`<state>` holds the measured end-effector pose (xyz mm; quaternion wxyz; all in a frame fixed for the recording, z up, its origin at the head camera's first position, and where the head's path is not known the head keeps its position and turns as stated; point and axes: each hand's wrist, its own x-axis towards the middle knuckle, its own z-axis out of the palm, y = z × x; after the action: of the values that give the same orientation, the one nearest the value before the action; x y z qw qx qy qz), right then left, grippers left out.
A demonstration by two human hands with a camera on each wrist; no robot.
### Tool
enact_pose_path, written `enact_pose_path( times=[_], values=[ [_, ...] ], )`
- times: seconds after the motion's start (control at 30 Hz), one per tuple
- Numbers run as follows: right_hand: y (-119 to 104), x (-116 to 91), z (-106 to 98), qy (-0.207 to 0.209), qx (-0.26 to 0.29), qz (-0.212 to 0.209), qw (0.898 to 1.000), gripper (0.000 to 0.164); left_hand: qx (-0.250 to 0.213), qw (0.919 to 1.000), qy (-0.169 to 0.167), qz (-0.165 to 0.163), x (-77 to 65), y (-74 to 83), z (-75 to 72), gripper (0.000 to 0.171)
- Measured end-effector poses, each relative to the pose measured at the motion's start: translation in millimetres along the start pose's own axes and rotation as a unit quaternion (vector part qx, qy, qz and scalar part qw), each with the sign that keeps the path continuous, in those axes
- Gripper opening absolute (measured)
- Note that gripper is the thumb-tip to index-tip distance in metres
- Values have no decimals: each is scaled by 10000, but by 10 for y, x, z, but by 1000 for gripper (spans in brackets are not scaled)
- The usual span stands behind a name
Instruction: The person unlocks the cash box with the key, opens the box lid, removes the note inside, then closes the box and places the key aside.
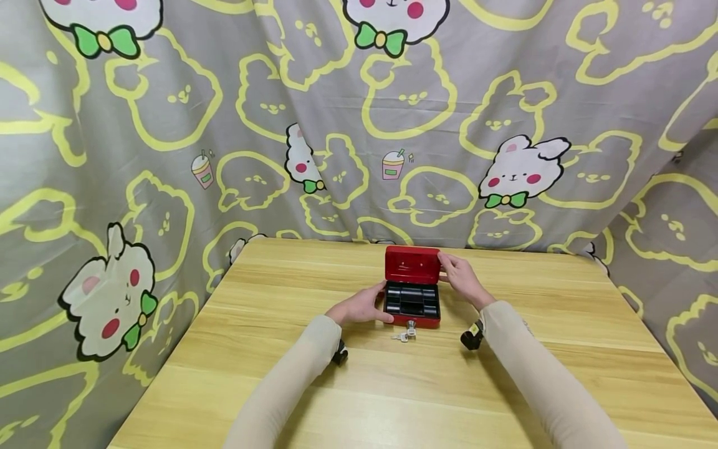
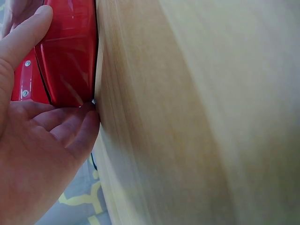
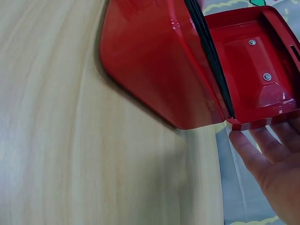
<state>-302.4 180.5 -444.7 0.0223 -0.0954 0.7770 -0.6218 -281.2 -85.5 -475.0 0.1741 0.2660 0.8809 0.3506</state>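
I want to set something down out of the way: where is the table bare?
The table is bare left of the left sleeve, toward the curtain; right of the right sleeve; and between the sleeves, nearer than the keys. Crowded: around the red box, with left hand and right hand at its sides, keys in front.

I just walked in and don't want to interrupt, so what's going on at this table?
A person's left hand grips the left side of a red box on the wooden table, while their right hand touches the right edge of its lid. The lid stands open, showing a black compartment tray inside. Small silver keys are at the box's front, with neither hand on them.
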Motion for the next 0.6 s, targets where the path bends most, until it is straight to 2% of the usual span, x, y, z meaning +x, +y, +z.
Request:
enact_pose_path(
  times=[0.17,0.6],
  values=[
    [152,99,-22,54,-45,112,9999,66,-15,10000,11,14,-2,9,-2,96],
    [178,138,-30,35,72,266,9996,67,-40,10000,7,67,-3,15,-10,95]
  ],
)
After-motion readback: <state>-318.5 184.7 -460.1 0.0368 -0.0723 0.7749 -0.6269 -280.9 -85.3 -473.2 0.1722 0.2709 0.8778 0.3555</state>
